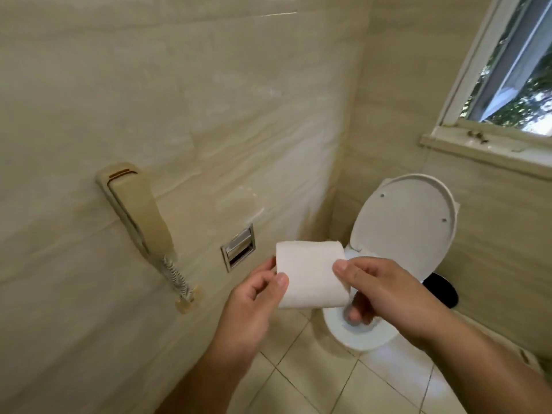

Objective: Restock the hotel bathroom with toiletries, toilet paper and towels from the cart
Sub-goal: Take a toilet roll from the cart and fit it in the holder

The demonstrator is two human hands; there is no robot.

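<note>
A white toilet paper roll [310,273] is held in the air between both hands, in front of the toilet. My left hand [254,300] pinches its left end with thumb on top. My right hand [385,291] grips its right end, fingers curled under. A recessed metal toilet paper holder [239,249] sits in the beige wall just left of the roll, with no roll in it.
A white toilet [400,231] with raised lid stands ahead on the right. A beige wall phone [137,207] with coiled cord hangs on the left wall. A black bin [442,288] sits beside the toilet, and a window [513,70] is up right.
</note>
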